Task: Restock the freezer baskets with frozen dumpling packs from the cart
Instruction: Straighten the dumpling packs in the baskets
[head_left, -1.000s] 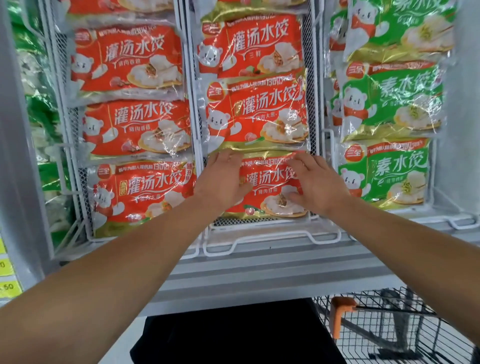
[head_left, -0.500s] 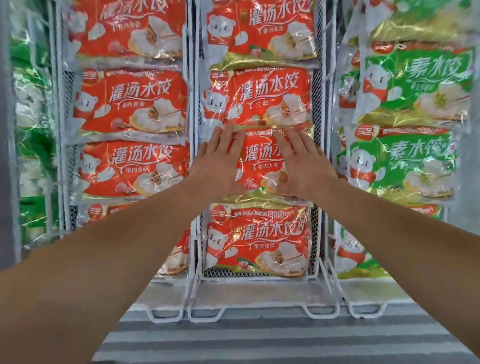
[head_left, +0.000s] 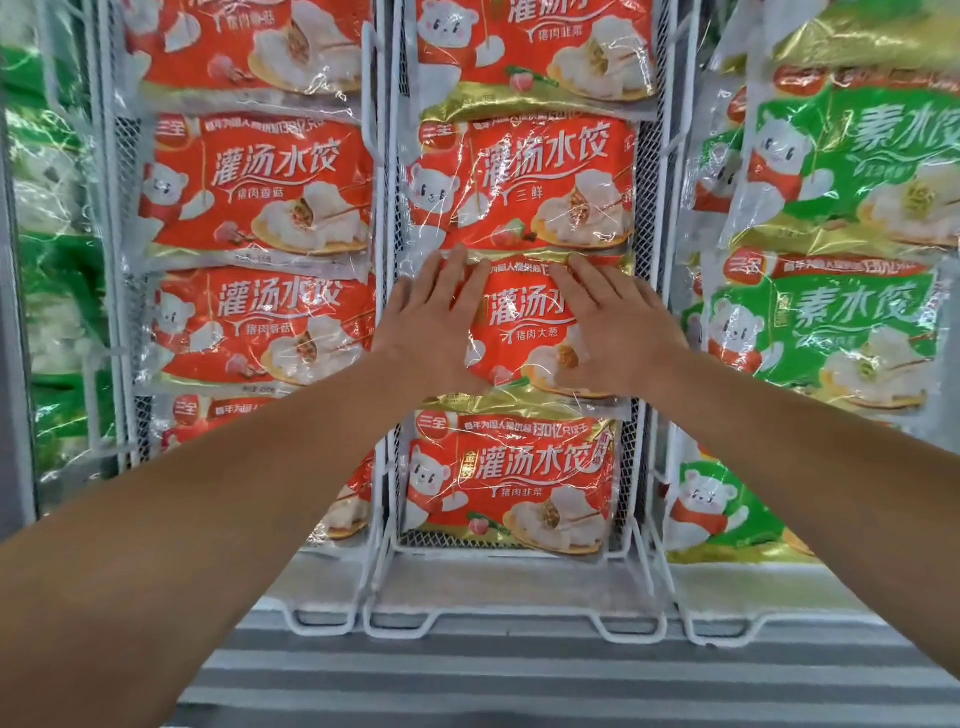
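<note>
A white wire freezer basket (head_left: 636, 545) in the middle column holds several red dumpling packs stacked one above another. Both my hands lie flat on the second pack from the bottom (head_left: 519, 332). My left hand (head_left: 434, 322) presses its left half with straight fingers. My right hand (head_left: 613, 325) presses its right half, fingers pointing up toward the pack's gold top edge. Below it sits another red pack (head_left: 509, 488); above it a red pack (head_left: 524, 187) overlaps its top.
To the left, a wire basket (head_left: 111, 291) holds more red packs (head_left: 260, 192). The right-hand basket holds green packs (head_left: 831, 322). Further green packs (head_left: 47, 291) show at the far left behind a frame. A grey ribbed freezer ledge (head_left: 493, 675) runs below.
My hands rose from the bottom pack to the one above it and flattened on it. The view tilted up and moved closer, so the cart dropped out of sight.
</note>
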